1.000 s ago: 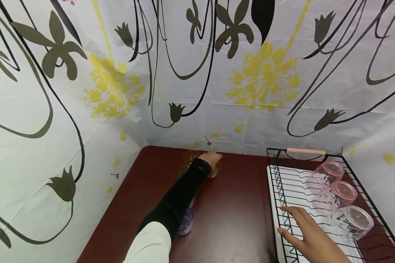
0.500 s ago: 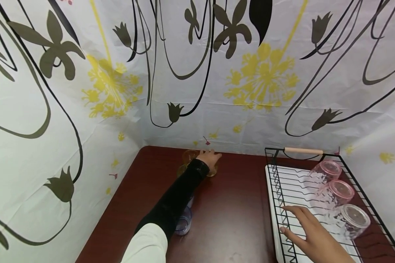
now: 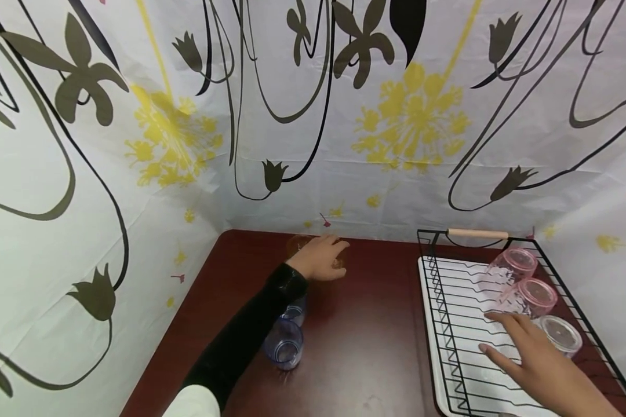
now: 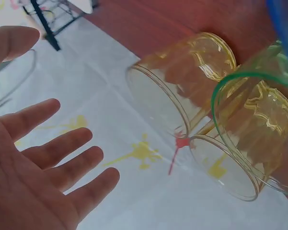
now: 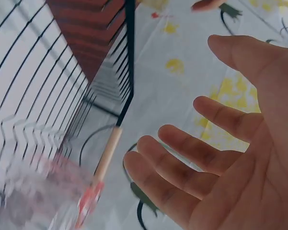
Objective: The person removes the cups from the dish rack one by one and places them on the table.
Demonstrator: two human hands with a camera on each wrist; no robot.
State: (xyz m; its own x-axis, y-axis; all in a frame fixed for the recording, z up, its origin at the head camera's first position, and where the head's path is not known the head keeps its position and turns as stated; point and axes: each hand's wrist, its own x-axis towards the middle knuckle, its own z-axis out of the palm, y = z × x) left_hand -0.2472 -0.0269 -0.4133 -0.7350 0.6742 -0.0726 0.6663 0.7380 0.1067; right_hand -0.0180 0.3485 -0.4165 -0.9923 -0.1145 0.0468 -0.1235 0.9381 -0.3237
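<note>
My left hand (image 3: 320, 258) is empty at the back of the table, its fingers spread in the left wrist view. Beside it stand two amber glasses (image 4: 182, 91), mostly hidden by the hand in the head view. A green-rimmed glass (image 4: 218, 91) and a blue edge show nearer the left wrist camera. Two blue-tinted glasses (image 3: 284, 344) stand in front, along the left forearm. My right hand (image 3: 539, 359), also empty with fingers apart, hovers over the black wire rack (image 3: 451, 347). Near it in the rack are two pink glasses (image 3: 537, 292) and a clear glass (image 3: 560, 335), partly covered by the hand.
A white tray (image 3: 464, 301) lies under the rack, which has a wooden handle (image 3: 477, 234) at its far end. The dark red table (image 3: 375, 324) meets a flower-printed sheet (image 3: 313, 133) at the back and sides.
My left hand has come back slightly toward me and lower over the amber glasses, uncovering more of the blue ones. My right hand has shifted right, now covering part of the clear glass.
</note>
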